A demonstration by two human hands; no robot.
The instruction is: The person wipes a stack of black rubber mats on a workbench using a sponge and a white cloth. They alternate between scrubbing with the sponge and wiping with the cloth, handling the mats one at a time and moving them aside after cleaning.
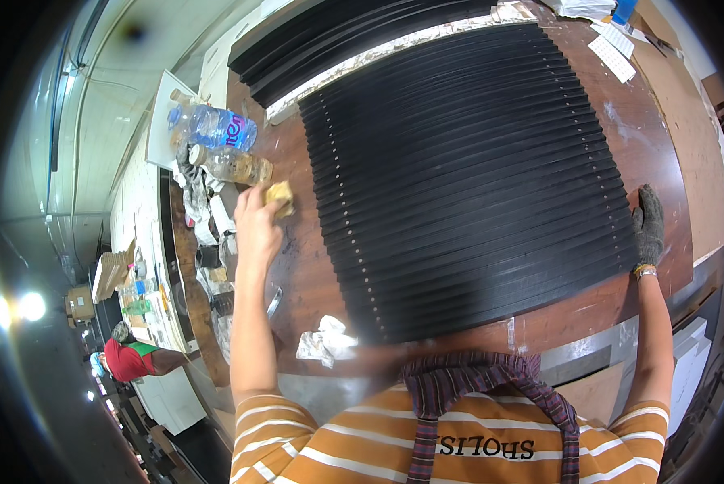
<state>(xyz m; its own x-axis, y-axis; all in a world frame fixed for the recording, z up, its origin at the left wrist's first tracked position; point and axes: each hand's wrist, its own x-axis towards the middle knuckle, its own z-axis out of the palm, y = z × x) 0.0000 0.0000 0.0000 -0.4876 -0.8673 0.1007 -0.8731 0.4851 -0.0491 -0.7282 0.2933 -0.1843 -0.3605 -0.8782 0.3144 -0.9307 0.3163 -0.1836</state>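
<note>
We are pinching a yellow sponge point(280, 194) in our left grip point(257, 214); our gloved right grip point(649, 230) is bordering the black slats point(467, 177), its closure indeterminable.

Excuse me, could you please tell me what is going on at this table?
A person holds a yellow sponge in the bare left hand, over the left part of the brown table, near two plastic bottles. The gloved right hand is at the right edge of a row of black strips lying side by side. A crumpled white cloth lies near the front edge.
</note>
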